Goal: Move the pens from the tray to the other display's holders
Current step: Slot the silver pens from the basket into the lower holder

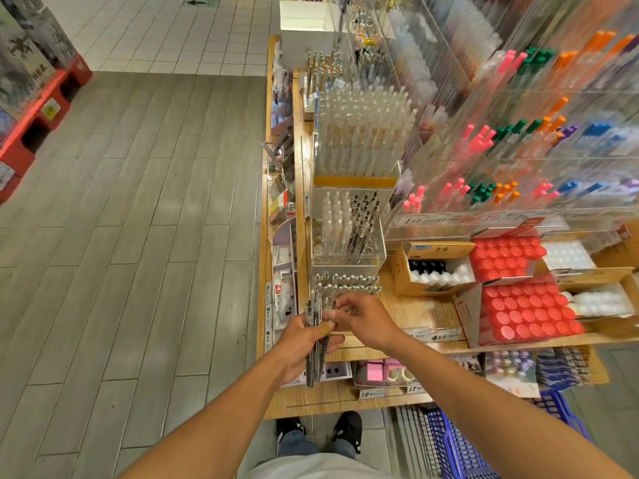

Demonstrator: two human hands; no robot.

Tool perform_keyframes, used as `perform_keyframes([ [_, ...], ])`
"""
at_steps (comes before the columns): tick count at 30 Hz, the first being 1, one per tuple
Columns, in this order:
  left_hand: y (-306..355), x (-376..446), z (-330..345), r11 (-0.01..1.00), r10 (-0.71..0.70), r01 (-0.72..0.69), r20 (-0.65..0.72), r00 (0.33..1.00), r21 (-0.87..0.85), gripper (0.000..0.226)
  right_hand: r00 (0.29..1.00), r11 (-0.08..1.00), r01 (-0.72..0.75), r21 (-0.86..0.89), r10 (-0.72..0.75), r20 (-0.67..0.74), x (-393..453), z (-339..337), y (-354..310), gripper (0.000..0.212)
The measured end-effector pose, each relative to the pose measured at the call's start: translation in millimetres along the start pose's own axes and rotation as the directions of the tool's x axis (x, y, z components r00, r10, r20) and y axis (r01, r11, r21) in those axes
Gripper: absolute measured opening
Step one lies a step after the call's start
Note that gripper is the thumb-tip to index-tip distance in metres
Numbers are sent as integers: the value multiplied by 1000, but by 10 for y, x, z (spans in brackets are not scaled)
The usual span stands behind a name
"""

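My left hand (304, 344) grips a bundle of several clear-barrelled pens (316, 361), held upright at the near corner of the wooden shelf. My right hand (363, 318) reaches across to the bundle's top, its fingertips pinching one pen there. Just behind the hands a row of clear pens (345, 283) stands in a low holder. Behind that, a clear acrylic holder (349, 233) carries clear pens on its left and dark pens on its right. A taller block of clear pens (363, 133) stands further back.
Red-capped bottles in boxes (518, 312) and a box of black and white bottles (435, 271) sit right of the hands. Coloured pens fill acrylic racks (518, 150) at the right. A blue basket (460, 444) stands below. Grey floor (138, 236) lies at left.
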State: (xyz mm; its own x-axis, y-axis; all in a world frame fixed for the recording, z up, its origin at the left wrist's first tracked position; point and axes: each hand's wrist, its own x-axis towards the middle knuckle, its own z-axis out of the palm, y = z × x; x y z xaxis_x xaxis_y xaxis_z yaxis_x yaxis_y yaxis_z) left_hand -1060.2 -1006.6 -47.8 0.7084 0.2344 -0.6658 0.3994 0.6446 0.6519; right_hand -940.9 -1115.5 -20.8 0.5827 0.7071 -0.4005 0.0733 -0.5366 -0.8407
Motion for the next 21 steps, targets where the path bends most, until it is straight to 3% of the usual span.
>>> perform_keyframes([
  [5, -52, 44, 82, 998, 19, -22, -47, 999, -61, 19, 998, 996, -30, 86, 34, -46, -101, -147, 25, 6],
  [9, -125, 76, 65, 999, -12, 16, -121, 993, 35, 19, 981, 997, 59, 57, -47, -188, -227, -408, 89, 10],
  [12, -184, 75, 37, 997, -57, 64, -150, 987, 42, 21, 928, 983, 151, -106, -178, -327, -256, -621, 140, 14],
  [15, -217, 58, 58, 996, -75, 81, -162, 984, 32, 27, 900, 970, 133, -205, -205, -385, -220, -749, 214, 16],
  [21, -236, 32, 102, 996, -74, 82, -154, 985, 43, 33, 915, 919, 133, -372, -258, -311, -150, -728, 332, 17],
])
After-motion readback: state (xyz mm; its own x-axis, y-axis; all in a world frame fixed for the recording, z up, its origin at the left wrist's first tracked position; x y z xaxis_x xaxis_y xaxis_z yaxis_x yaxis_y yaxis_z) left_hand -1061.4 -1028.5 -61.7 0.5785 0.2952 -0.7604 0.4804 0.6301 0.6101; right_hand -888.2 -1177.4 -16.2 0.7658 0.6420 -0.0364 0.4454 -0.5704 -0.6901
